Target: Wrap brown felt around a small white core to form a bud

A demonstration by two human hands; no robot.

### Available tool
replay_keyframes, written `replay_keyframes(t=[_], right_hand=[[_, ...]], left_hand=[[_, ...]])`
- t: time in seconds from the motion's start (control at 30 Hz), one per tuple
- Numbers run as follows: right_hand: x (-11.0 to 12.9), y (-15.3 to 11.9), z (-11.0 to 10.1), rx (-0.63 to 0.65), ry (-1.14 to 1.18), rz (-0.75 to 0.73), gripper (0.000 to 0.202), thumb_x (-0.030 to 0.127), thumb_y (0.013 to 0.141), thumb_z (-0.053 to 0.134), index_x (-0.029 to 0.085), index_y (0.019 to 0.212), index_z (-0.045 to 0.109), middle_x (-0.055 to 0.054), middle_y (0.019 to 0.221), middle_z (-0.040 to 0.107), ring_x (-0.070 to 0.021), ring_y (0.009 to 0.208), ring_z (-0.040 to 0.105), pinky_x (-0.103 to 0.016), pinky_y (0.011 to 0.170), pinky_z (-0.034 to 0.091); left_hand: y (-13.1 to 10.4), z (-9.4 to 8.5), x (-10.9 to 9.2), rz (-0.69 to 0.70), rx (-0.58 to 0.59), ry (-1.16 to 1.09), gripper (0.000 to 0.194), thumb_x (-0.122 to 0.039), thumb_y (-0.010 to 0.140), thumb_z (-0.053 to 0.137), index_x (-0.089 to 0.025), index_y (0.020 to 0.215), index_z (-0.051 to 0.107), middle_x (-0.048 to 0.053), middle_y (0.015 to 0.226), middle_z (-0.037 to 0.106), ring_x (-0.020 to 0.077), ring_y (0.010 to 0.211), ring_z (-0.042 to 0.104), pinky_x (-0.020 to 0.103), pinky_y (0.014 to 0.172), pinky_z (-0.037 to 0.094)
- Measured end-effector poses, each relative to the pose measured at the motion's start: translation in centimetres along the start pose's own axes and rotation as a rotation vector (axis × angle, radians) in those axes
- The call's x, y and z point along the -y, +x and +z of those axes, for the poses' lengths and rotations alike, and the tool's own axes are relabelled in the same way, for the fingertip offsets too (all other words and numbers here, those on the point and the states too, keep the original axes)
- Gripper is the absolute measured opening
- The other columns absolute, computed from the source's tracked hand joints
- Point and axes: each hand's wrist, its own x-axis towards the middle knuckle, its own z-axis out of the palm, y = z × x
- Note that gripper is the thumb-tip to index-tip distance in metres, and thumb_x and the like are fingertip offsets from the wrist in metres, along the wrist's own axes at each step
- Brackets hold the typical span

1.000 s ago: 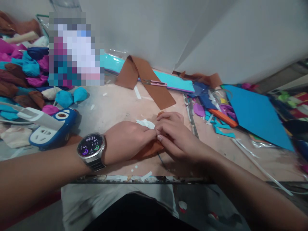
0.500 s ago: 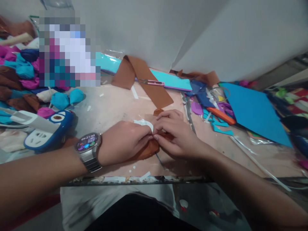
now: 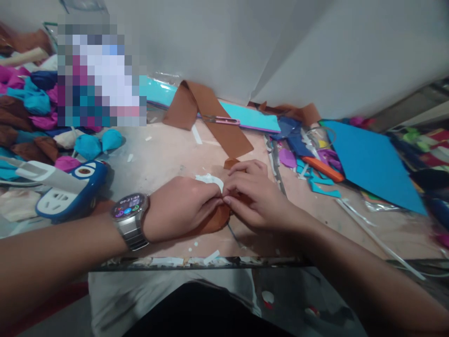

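Note:
My left hand [image 3: 182, 201], with a watch [image 3: 129, 210] on its wrist, is closed in a pinch over a thin brown piece [image 3: 218, 221], perhaps crepe paper. Fingertip to fingertip with it, my right hand [image 3: 261, 199] pinches the same piece, its upper fingers curled. The exact pinched spot is hidden between the fingers. Most of the brown piece lies under my left hand, low over the table. Just behind the fingertips is a white patch [image 3: 210, 180]. A small brown scrap [image 3: 231, 163] shows beyond my right fingers.
A folded brown strip [image 3: 220, 135] lies at the back with pink-handled snips [image 3: 220, 120] on it. To the left are a blue-and-white power strip [image 3: 72, 192] and bundled coloured balls [image 3: 87, 146]. An orange cutter [image 3: 322, 169] and a blue sheet [image 3: 375, 164] are on the right.
Both hands stay pinched together at nearly the same spot. The left wrist has turned or shifted very slightly; nothing else has visibly moved.

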Motion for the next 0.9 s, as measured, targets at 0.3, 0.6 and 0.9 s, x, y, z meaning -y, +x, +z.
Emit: replay_keyframes(t=[0.3,0.6,0.9], right_hand=[[0.03,0.0,0.25,-0.019,0.024,-0.008,0.008,0.02,0.091,0.061,0.024,0.086,0.065,-0.002,0.086,0.071,-0.0262,0.114,0.058,-0.049,0.105,0.031],[-0.12,-0.14,0.36,-0.03,0.03,-0.026,0.006,0.021,0.089,0.062,0.024,0.085,0.065,-0.002,0.087,0.071,-0.0251,0.112,0.059,-0.048,0.104,0.032],[-0.11,-0.1,0.13,-0.031,-0.004,-0.079,0.009,0.019,0.089,0.058,0.023,0.083,0.065,-0.002,0.085,0.07,-0.0259,0.111,0.06,-0.049,0.102,0.033]], left_hand=[[0.01,-0.06,-0.32,-0.03,0.032,-0.123,0.026,-0.031,0.1,0.051,-0.017,0.091,0.072,0.005,0.082,0.074,0.0162,0.068,0.064,0.028,0.064,0.037],[-0.04,-0.51,-0.47,-0.029,0.06,-0.149,0.027,-0.033,0.099,0.052,-0.018,0.092,0.074,0.005,0.083,0.075,0.0163,0.069,0.064,0.028,0.064,0.038],[-0.01,-0.63,-0.5,-0.061,0.06,-0.262,0.026,-0.029,0.097,0.053,-0.018,0.084,0.072,0.003,0.076,0.072,0.0145,0.066,0.06,0.027,0.064,0.038]])
